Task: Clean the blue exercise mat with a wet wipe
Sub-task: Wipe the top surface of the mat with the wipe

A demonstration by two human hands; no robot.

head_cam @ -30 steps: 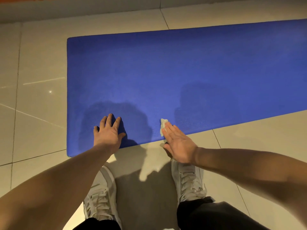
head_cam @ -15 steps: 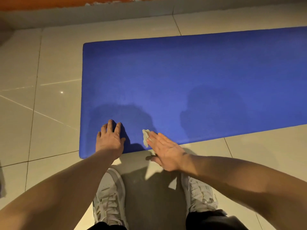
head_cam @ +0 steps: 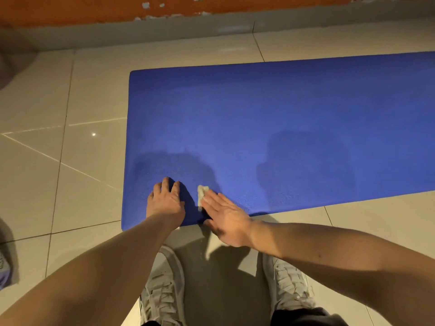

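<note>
Two hands rest on the near edge of the blue exercise mat [head_cam: 282,128], which lies flat on the tiled floor [head_cam: 58,184]. The left hand [head_cam: 166,200] presses down with fingers spread and holds nothing. Just beside it, the right hand [head_cam: 227,218] presses the crumpled wet wipe [head_cam: 202,192] onto the mat with straight fingers.

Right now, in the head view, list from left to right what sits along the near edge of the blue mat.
left hand pressing on the blue exercise mat → wet wipe → right hand, its straight fingers on the wipe
</note>
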